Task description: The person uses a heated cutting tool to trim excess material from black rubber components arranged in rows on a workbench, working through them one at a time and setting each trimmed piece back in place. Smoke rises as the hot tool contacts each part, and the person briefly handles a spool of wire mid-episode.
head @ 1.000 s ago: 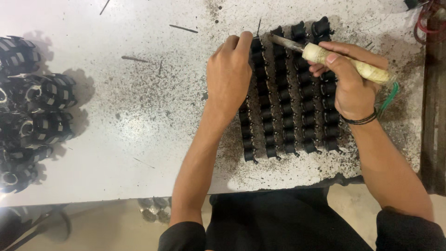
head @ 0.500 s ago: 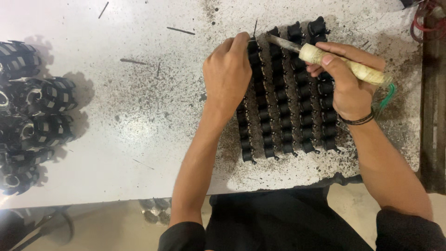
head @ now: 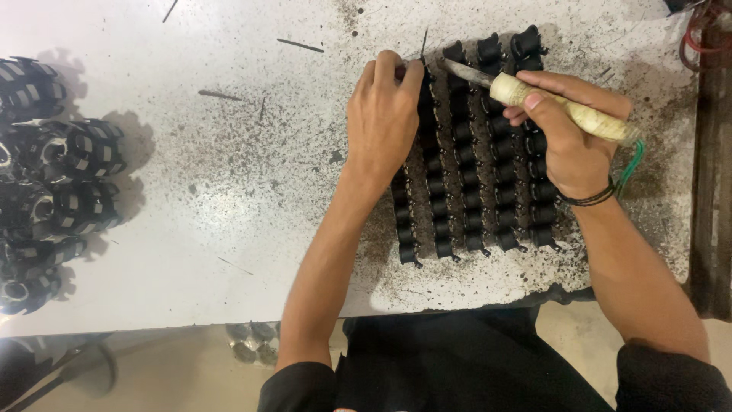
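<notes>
Five rows of black clips [head: 473, 191] are lying on the white table [head: 229, 229]. The left hand [head: 381, 122] is pinching the leftmost row's top end; the right hand [head: 568, 145] is gripping one pale-handled tool [head: 564, 111].

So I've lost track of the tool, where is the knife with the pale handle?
In the head view, the knife is upper right, gripped in the right hand, its blade pointing left over the rows of black parts toward the left hand.
</notes>
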`<state>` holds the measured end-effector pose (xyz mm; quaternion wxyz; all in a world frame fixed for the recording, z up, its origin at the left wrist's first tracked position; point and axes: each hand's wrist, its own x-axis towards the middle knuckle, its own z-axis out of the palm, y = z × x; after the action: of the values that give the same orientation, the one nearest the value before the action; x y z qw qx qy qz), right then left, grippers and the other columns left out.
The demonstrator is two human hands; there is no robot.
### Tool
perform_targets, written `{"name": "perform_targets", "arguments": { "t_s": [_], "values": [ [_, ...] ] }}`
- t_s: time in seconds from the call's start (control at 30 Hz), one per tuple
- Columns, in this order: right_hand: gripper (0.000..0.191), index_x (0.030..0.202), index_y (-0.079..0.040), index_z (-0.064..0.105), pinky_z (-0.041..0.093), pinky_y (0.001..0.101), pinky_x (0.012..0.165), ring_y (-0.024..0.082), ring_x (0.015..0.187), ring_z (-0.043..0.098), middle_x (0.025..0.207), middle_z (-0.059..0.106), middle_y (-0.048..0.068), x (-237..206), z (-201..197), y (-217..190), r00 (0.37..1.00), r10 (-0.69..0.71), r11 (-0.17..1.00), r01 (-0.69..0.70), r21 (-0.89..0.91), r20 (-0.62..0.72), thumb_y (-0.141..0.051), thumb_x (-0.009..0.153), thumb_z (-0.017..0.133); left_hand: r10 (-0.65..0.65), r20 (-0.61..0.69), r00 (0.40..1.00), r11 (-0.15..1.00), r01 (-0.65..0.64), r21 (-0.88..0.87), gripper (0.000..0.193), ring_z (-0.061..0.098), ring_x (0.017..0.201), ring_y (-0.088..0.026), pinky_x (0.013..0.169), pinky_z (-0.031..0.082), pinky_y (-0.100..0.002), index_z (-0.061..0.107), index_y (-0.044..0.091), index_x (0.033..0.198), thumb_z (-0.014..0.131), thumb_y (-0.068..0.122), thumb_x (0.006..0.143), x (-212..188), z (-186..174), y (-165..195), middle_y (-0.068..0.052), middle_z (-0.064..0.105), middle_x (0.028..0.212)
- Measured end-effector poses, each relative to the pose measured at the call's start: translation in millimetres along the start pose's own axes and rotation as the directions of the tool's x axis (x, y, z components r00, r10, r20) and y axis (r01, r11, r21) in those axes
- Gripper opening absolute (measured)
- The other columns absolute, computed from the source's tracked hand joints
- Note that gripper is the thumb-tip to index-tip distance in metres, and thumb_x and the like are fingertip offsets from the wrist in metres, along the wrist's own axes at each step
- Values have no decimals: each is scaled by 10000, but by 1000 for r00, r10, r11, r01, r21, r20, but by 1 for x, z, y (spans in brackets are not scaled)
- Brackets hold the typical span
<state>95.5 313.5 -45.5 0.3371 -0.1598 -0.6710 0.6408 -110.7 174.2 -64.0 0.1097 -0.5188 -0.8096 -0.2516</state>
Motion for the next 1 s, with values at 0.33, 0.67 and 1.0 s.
{"name": "perform_targets", "arguments": {
  "t_s": [0.33,0.67,1.0],
  "values": [
    [186,1281,105,685,643,331,851,255,954,747,1143,724,251,2,-3,4,997,56,998,-56,5,57,2,1139,625,24,31,999,996,-21,-82,246,641,970,-305,746,604,-410,698,-16,1049,653,-94,820,10,-13,5,-145,550,1031],
    [234,1276,96,692,646,349,774,270,876,753,1075,730,254,13,-7,5,980,199,975,-198,105,3,-49,1129,580,26,43,999,998,-23,-59,203,679,948,-301,715,638,-372,700,-85,1011,626,-148,834,13,10,2,-192,618,1000],
    [218,1230,118,695,643,363,786,282,855,746,1067,730,259,12,-8,2,981,195,968,-190,163,-10,-40,1117,595,42,71,997,999,-40,-32,226,685,936,-328,737,632,-415,706,-59,987,662,-115,773,17,2,6,-181,625,970]
  ]
}}
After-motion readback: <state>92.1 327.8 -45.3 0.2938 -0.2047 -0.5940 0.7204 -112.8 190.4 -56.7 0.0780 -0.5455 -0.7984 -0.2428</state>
